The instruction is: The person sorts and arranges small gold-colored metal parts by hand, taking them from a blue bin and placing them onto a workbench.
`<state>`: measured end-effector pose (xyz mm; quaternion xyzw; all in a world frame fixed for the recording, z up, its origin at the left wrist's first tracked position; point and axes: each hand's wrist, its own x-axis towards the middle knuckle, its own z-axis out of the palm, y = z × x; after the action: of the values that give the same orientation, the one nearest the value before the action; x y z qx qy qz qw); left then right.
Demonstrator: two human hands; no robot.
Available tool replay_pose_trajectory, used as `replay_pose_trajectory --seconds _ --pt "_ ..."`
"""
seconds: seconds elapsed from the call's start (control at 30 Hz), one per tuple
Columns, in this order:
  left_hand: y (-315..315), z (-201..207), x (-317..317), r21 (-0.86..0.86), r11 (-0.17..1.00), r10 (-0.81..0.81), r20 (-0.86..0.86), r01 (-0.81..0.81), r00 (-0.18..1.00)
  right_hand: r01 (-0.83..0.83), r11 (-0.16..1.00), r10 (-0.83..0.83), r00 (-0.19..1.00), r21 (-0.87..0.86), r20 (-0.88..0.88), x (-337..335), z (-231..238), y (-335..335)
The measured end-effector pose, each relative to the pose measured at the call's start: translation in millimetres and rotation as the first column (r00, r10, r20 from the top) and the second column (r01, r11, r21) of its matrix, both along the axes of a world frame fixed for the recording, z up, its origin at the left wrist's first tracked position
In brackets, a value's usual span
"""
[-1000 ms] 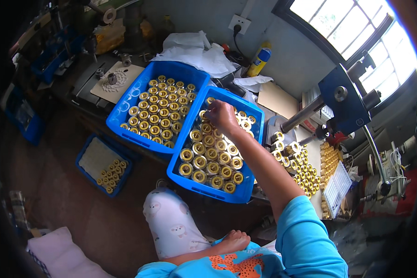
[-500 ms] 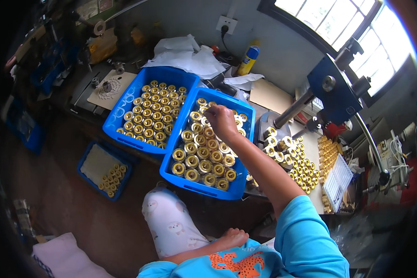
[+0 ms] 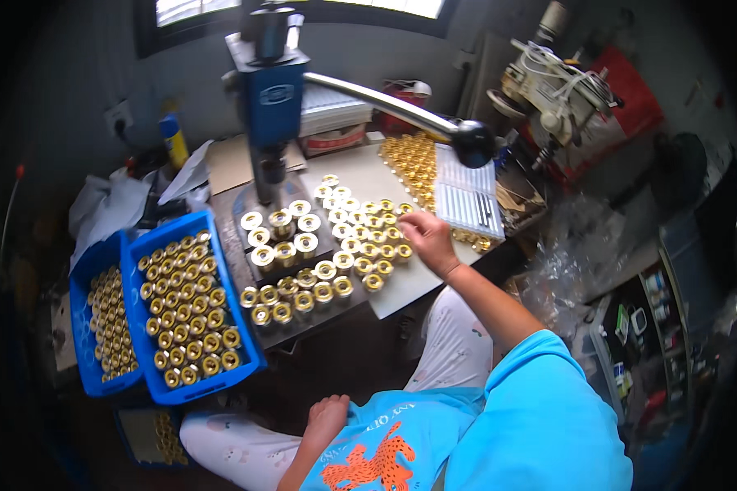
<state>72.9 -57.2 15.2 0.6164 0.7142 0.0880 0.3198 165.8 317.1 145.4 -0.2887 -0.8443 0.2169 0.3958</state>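
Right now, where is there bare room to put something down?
The pale board looks bare at its near corner, beside the metal parts and right hand. The cardboard looks bare too, between the press and white paper. It's crowded inside both blue boxes.

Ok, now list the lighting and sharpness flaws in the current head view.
Head view, top edge: the window is washed out to white; head view, centre: glare whitens the tops of several metal pieces near the press; head view, left: the bottle looks soft; head view, by the right hand: too soft to tell whether it grips a piece; head view, corners: black.
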Motion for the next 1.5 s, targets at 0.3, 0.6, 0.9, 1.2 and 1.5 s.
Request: replay_pose_trajectory --seconds 0.3,0.6,0.9,1.2,1.5 --pt "14.5 -15.9 13.3 -0.098 0.995 0.019 -0.016 -0.02 1.0 0.547 0.813 -0.58 0.736 0.198 0.348 209.3 -56.9 184.1" --pt "18.8 -40.1 20.7 -0.279 0.956 0.07 -0.08 -0.09 0.994 0.342 0.932 -0.349 0.756 0.12 0.554 221.7 -63.3 248.3" --pt "21.1 -45.6 27.3 -0.36 0.927 0.087 -0.076 -0.109 0.993 0.232 0.973 -0.175 0.692 0.014 0.7 223.9 -49.0 262.8" --pt "8.4 -52.2 24.4 -0.289 0.951 0.093 -0.072 -0.11 0.993 0.087 0.99 -0.138 0.663 0.108 0.736 210.4 -48.8 258.0" --pt "7.2 -49.0 25.1 -0.178 0.976 0.12 -0.026 -0.123 0.992 0.002 0.981 -0.119 0.79 0.192 0.601 239.0 -58.0 252.2"
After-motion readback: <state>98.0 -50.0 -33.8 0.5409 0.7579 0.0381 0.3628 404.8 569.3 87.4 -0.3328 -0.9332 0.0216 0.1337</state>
